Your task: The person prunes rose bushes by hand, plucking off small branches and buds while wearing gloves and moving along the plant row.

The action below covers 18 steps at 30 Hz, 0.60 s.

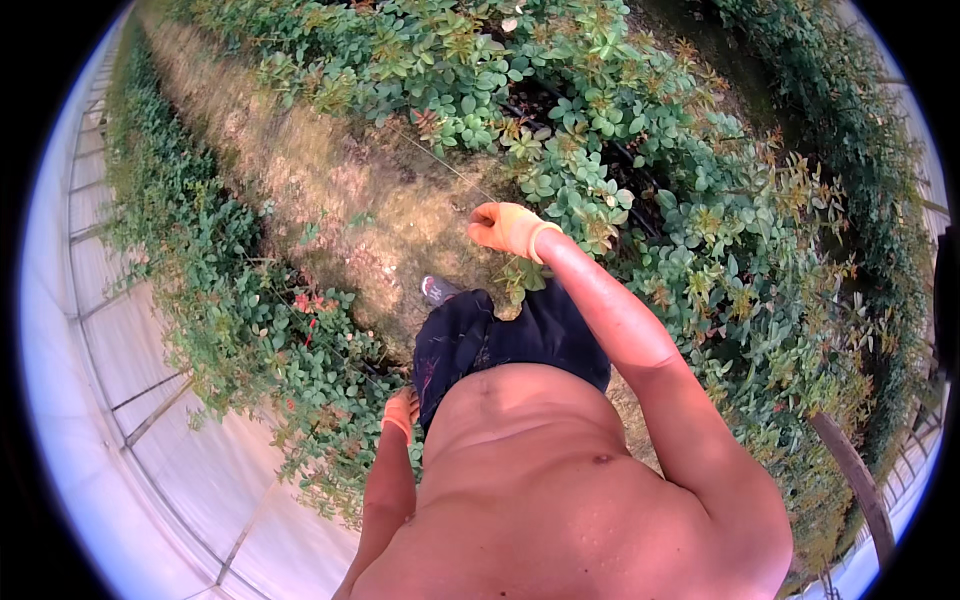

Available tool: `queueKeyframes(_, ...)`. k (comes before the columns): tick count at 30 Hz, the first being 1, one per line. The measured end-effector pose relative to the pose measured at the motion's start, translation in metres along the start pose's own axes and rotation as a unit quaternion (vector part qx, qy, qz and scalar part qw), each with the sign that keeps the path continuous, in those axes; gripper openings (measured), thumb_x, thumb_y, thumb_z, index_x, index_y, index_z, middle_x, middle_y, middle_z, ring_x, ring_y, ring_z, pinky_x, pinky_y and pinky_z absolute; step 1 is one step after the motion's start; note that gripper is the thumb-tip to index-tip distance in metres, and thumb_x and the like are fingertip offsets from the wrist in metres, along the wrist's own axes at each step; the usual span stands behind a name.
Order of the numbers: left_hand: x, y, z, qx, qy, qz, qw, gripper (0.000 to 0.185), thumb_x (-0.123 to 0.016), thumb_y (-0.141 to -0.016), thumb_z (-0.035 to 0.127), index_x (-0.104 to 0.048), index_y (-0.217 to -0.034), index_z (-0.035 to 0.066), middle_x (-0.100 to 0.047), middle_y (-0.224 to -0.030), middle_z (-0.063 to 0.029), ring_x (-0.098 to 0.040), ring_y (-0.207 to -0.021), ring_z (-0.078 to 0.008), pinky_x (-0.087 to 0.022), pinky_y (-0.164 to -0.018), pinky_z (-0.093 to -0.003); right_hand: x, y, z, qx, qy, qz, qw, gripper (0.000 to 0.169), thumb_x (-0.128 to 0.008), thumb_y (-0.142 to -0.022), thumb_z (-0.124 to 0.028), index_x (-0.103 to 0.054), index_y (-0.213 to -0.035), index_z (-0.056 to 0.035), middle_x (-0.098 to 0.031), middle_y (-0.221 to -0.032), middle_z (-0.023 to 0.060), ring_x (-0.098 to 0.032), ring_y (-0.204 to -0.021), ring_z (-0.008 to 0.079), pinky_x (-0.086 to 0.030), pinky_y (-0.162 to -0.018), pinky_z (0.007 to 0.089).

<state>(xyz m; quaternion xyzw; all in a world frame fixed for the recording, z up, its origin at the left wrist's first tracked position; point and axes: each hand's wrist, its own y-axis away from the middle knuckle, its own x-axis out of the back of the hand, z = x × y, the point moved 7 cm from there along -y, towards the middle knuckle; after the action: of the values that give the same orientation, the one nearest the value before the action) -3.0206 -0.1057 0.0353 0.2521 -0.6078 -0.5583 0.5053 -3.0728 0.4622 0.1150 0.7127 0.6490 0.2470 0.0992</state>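
My right hand (510, 229), in an orange glove, hangs over the dirt path in front of my dark trousers (540, 330). Its fingers are curled inward. A thin wire or string (446, 165) runs from the upper left to the top of this glove; whether the fingers grip it or it passes behind cannot be made out. Down beside my thigh, my left hand (401, 412), gloved in orange too, is against the left row of leafy bushes (300, 360). Its fingers are partly hidden, so what they touch does not show.
Rose-like bushes (600, 112) crowd close on my right, with a black irrigation pipe (626, 154) among them. A bare dirt path (360, 202) stretches ahead between rows. Pale greenhouse sheeting (150, 405) lines the left. A wooden post (855, 476) leans at lower right. One shoe (437, 290) shows.
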Motion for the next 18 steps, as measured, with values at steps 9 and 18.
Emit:
queueKeyframes(9, 0.01, -0.029, 0.094, -0.059, 0.045, -0.044, 0.996, 0.025, -0.054, -0.098, 0.027, -0.062, -0.112, 0.008, -0.069, -0.098, -0.0019, -0.063, -0.074, -0.0122, -0.048, -0.061, -0.0242, -0.009, -0.062, 0.006, -0.057, -0.064, 0.063, 0.994, 0.039, -0.067, -0.087, -0.032, -0.067, -0.113, -0.0023, -0.072, -0.103, 0.0134, -0.069, -0.097, 0.0235, -0.052, -0.087, 0.0348)
queueKeyframes(18, 0.076, -0.146, 0.223, -0.079, -0.063, -0.11, 0.989, 0.037, -0.053, -0.098, 0.03, -0.057, -0.126, 0.006, -0.063, -0.12, -0.0099, -0.065, -0.099, -0.0218, -0.053, -0.083, -0.036, 0.061, -0.176, -0.004, -0.047, -0.136, 0.376, 0.915, 0.04, -0.062, -0.09, -0.025, -0.064, -0.122, -0.0022, -0.071, -0.111, 0.0136, -0.067, -0.102, 0.0231, -0.05, -0.092, 0.0327)
